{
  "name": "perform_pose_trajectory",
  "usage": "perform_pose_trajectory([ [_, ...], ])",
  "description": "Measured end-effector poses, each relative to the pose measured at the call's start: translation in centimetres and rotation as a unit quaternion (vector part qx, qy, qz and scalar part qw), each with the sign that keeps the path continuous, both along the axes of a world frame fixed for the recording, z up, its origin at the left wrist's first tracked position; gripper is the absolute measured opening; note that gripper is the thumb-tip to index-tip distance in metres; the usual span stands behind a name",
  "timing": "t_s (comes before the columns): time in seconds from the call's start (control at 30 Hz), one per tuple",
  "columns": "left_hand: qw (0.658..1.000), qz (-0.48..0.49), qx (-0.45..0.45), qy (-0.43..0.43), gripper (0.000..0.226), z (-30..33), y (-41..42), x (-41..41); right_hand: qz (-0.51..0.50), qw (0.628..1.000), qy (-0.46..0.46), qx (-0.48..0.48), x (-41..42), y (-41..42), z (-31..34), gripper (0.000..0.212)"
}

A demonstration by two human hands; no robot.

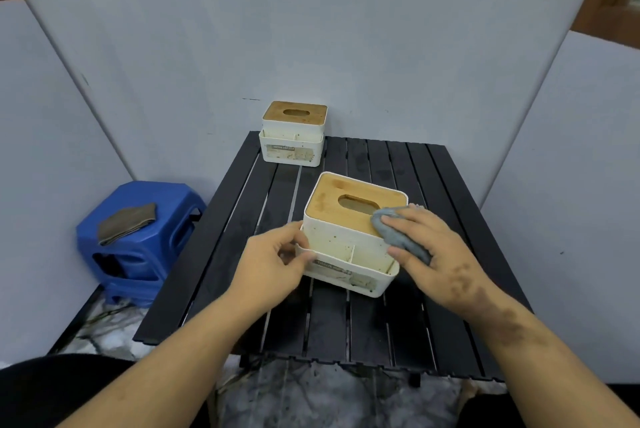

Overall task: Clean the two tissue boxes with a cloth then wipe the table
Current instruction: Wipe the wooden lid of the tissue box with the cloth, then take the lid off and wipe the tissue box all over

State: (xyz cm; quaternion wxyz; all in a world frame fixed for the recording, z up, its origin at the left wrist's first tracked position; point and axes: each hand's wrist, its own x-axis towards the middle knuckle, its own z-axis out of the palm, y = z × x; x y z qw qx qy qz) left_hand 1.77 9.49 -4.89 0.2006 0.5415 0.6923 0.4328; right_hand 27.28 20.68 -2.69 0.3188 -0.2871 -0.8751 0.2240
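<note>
A white tissue box with a wooden lid stands in the middle of the black slatted table; its front is speckled with dirt. My left hand grips the box's left front corner. My right hand holds a grey cloth and presses it against the lid's right edge and the box's right side. A second white tissue box with a wooden lid stands at the table's far left corner, untouched.
A blue plastic stool stands left of the table with a folded brown-grey cloth on top. Grey panels enclose the table behind and on both sides. Marbled floor shows below the near edge.
</note>
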Motion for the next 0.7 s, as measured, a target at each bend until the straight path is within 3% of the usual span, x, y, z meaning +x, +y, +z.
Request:
perform_pose_trajectory([
  [0.23, 0.987, -0.008, -0.054, 0.149, 0.013, 9.8, 1.5, -1.4, 0.009, 0.994, 0.079, -0.078, -0.5, -1.7, 1.3, 0.045],
  [0.4, 0.963, -0.071, -0.093, 0.242, 0.013, 14.5, 5.0, -0.8, -0.004, 0.983, 0.132, -0.129, -0.6, -2.5, 2.1, 0.043],
  [0.5, 0.965, -0.089, -0.090, 0.230, 0.015, 14.9, 6.5, 0.4, -0.029, 0.975, 0.156, -0.153, -0.2, -2.3, 2.0, 0.043],
  [0.63, 0.984, -0.100, -0.040, 0.140, 0.045, 13.3, 6.9, 2.3, -0.044, 0.956, 0.203, -0.208, 0.5, -1.6, 1.4, 0.043],
  [0.7, 0.987, -0.087, 0.003, 0.132, 0.047, 11.8, 7.0, 2.9, -0.045, 0.949, 0.219, -0.224, 0.8, -1.3, 1.3, 0.044],
])
